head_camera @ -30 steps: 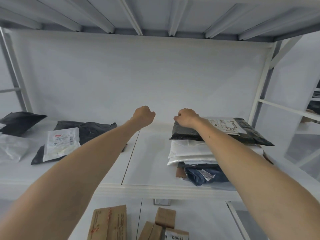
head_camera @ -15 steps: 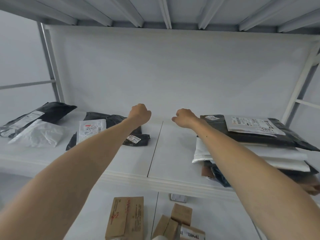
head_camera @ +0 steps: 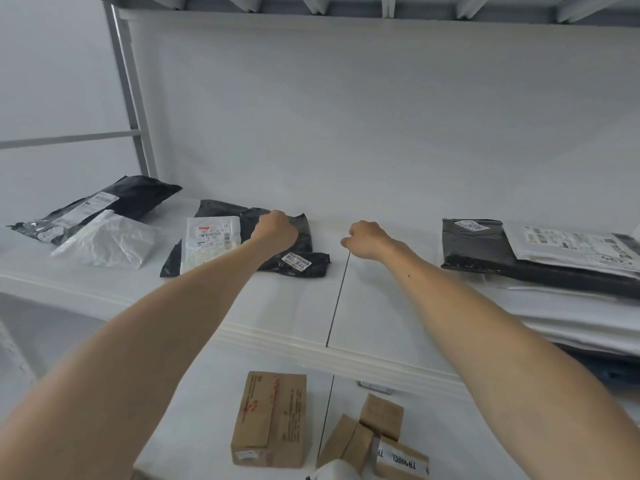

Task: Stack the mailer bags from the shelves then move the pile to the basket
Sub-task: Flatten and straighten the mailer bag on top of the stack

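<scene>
A black mailer bag (head_camera: 304,244) with a large white label lies on the white shelf (head_camera: 294,306), left of the middle seam. My left hand (head_camera: 275,230) is down on its far part with the fingers curled; they are hidden behind the hand, so no grip shows. My right hand (head_camera: 367,239) hovers just right of the seam, fingers loosely curled and holding nothing. At the right stands a pile of mailer bags (head_camera: 519,271), black with a labelled white one on top. Another black bag (head_camera: 138,199) and a white bag (head_camera: 107,239) lie at the far left.
The shelf below holds a tall cardboard box (head_camera: 270,417) and several smaller cartons (head_camera: 377,438). A grey upright post (head_camera: 130,95) stands at the back left. The white back panel closes off the rear and the underside of another shelf is overhead. No basket is in view.
My right hand let go of the pile's top black bag and moved left over the shelf. My left hand came down onto the labelled black bag. The view swung left.
</scene>
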